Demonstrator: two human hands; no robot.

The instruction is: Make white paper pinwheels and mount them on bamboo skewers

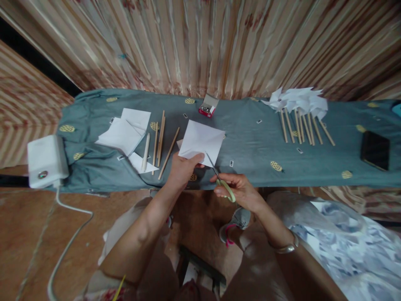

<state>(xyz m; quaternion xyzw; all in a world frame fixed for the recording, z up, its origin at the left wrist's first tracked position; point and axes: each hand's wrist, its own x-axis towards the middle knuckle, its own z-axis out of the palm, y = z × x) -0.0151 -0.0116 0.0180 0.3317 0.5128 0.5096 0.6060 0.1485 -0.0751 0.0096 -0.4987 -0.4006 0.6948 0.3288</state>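
Between thumb and fingers, my left hand (184, 169) grips a square sheet of white paper (203, 138) by its near edge, above the cloth-covered table. My right hand (239, 190) is closed on scissors (226, 190) with light green handles. The blades reach the paper's lower right part, close to my left thumb; how far they cut in is too small to tell. Left of my left hand lie several wooden sticks (161, 142), a white pen-like stick (145, 152) and a stack of white paper sheets (123, 136).
A small red box (207, 109) with its lid up holds shiny metal pieces at the back. White paper pinwheels on sticks (302, 104) lie at the right, near a black phone (375, 150). A white power bank (47, 162) with a cable rests at the left end of the table (250, 150).
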